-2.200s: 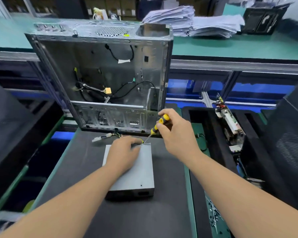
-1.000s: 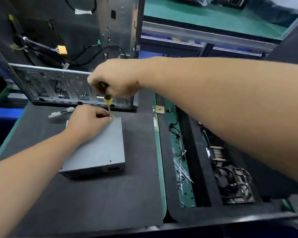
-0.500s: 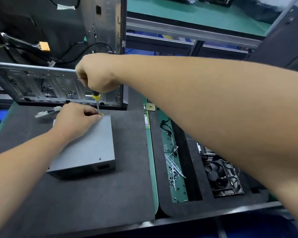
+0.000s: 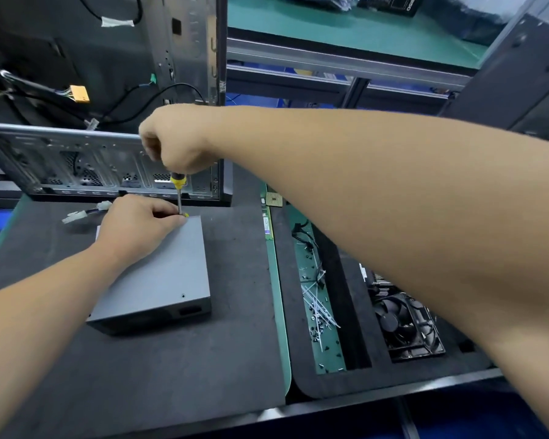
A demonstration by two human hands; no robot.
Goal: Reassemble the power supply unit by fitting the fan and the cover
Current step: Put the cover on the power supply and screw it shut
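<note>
Since half a second ago little has shifted: both hands keep their places at the far right corner of the flat grey metal power supply unit (image 4: 159,274), which lies on the dark foam mat (image 4: 171,375) just in front of the open bare-metal computer case (image 4: 108,153).

Fingers of the right hand (image 4: 175,144) are curled tight round the handle of the yellow-and-black screwdriver (image 4: 178,193), held upright with its thin shaft pointing down at that corner. The left hand (image 4: 137,226) rests on the cover, fingers bent and drawn together at the tip of the shaft, apparently steadying a screw; the screw itself is hidden.

My reading is that the cover is already on and is being fastened. A black square cooling fan (image 4: 403,327) sits well apart in the foam tray (image 4: 346,381) to the right, beside loose white cable ties (image 4: 317,302); whether it belongs to this unit cannot be told.

Risks from here: the driver tip could skip off the screw head if the shaft leans, scoring the lid or jabbing the steadying fingers. A screw started crooked could cross-thread. The white plug connectors (image 4: 86,212) trail from the unit's back, and their wires could be pinched if the box slides.
</note>
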